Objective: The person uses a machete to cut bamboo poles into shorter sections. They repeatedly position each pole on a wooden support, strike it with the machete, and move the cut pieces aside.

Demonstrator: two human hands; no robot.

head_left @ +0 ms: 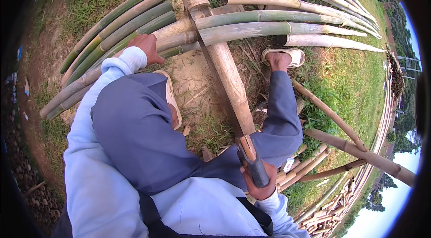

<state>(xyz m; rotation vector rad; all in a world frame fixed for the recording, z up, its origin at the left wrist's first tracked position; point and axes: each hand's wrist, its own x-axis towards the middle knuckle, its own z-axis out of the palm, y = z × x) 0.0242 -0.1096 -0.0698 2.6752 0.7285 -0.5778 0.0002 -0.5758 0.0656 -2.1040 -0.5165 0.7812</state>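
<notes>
While holding a long saw (224,96) by its dark handle (257,171) in the right hand (260,181), with fingers bent snug round it, rests the left hand (144,48) on a bamboo pole (242,32), left of the saw, with its thumb pointing right. Cannot tell the left fingers' grip, tight or loose. Has the saw's blade slanting up and away from the lap, between the knees and across the pole. Cannot tell any depth of cut. Under the pole, has a thick pale bamboo log (228,74) pointing back toward the lap. Sits with knees bent in blue-grey pants (139,134) and feet apart in pale shoes (296,57). Between the feet, has dusty dirt (188,76) with bits of grass. Past the hands, see more bamboo poles (292,2), green and tan, side by side. To the right, see slanted poles (332,114) over green grass (354,85). Farther off, low on the right, see a heap of cut bamboo (330,215)
</notes>
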